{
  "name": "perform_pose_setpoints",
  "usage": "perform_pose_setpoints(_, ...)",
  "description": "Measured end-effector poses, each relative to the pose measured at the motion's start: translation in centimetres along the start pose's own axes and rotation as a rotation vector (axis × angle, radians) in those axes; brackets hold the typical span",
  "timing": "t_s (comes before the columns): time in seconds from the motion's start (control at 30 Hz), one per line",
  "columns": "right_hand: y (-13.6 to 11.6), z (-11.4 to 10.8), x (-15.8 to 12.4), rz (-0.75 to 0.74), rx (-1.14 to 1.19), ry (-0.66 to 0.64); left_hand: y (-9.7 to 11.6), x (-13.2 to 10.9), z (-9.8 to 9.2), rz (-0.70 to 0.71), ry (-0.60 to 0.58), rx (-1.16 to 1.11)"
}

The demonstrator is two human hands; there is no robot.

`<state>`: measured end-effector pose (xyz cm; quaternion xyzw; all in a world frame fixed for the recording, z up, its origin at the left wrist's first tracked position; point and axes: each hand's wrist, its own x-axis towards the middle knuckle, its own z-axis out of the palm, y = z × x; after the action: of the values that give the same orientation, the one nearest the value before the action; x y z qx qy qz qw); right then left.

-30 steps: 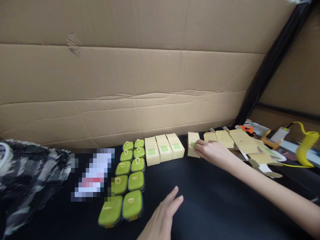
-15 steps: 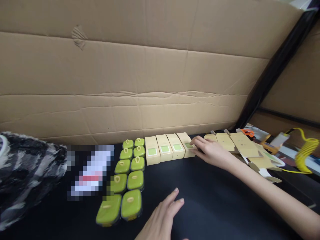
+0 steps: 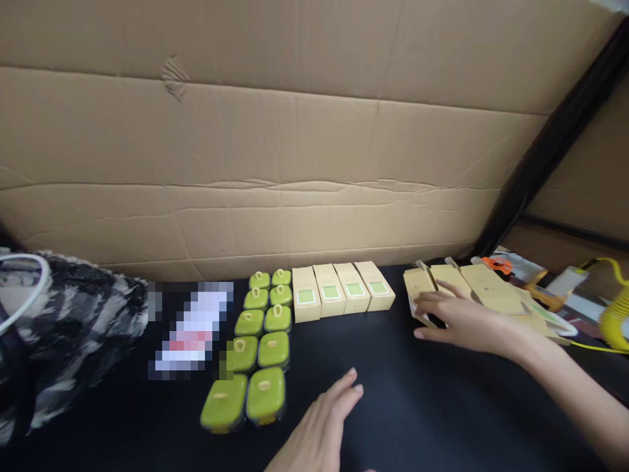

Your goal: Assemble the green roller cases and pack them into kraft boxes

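Tan flat cartons (image 3: pixel 494 292), not yet formed, lie under the right hand (image 3: pixel 469 324), fingers spread, grasping nothing; the left hand (image 3: pixel 319 426) is slack, empty. Beyond, four boxes (image 3: pixel 330 290) stand formed on the desk (image 3: pixel 388 387), beside ten green-lidded containers (image 3: pixel 274 349).

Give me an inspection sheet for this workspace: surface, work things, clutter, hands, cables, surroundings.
Surface: black table.
Work things: ten green-lidded containers in two columns; four boxes in a row beside them; flattened boxes farther right.
Clutter: patterned cloth, left; blurred pale item beside it; orange item, right.
Hands: left hand open, empty; right hand open at the flattened boxes, contact unclear.
Cables: coiled yellow cord, far right.
Surroundings: cardboard wall behind; dark post, right.
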<state>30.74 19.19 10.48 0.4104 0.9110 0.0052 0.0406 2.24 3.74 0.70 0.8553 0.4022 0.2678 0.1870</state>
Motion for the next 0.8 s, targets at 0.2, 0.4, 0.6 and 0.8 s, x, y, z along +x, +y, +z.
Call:
perform_pose_setpoints(0.2,-5.6,-2.7,-3.7,-0.13,0.251,-0.226,-0.5,-0.2,0.6,0.006,0.018,-0.052)
perform_pose_setpoints(0.4,-5.1,-2.1,-3.5,-0.069,0.124,0.039,0.3,0.2,0.3,0.018,0.044,0.006)
perform_pose_setpoints(0.6,-1.9,1.6,-2.1,0.18,-0.138,0.114,0.5,0.0,-0.3,-0.004,-0.021,0.02)
perform_pose_setpoints(0.8,-4.7,1.5,-5.0,-0.007,-0.182,0.263,1.3,0.3,-0.9,-0.049,-0.102,0.049)
